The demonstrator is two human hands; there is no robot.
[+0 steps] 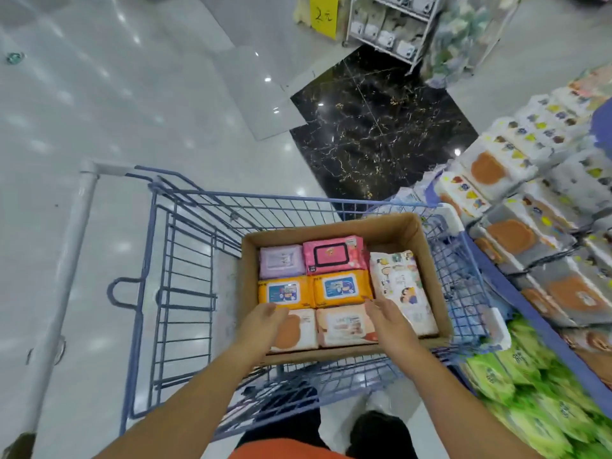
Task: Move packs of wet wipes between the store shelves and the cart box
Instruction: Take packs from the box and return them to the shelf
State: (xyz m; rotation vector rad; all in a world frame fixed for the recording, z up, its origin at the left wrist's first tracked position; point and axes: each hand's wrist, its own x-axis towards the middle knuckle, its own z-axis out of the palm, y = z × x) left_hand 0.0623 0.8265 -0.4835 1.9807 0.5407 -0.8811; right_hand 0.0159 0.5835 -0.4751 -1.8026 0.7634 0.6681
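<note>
Cardboard box (331, 228) is seated in the blue cart (185, 246) and filled with wet wipe packs (342, 288). Left hand (265, 318) and right hand (384, 313) are held open over the near row, nothing gripped. Stocked shelves (530, 210) are seen right.

Packs (334, 288) in box (430, 256), in cart (185, 260)

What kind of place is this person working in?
Most likely a shop or supermarket aisle. A blue wire shopping cart holds a cardboard box of wet wipe packs, shelves on the right are stacked with more packaged goods, and a yellow price sign shows in the background.
</note>
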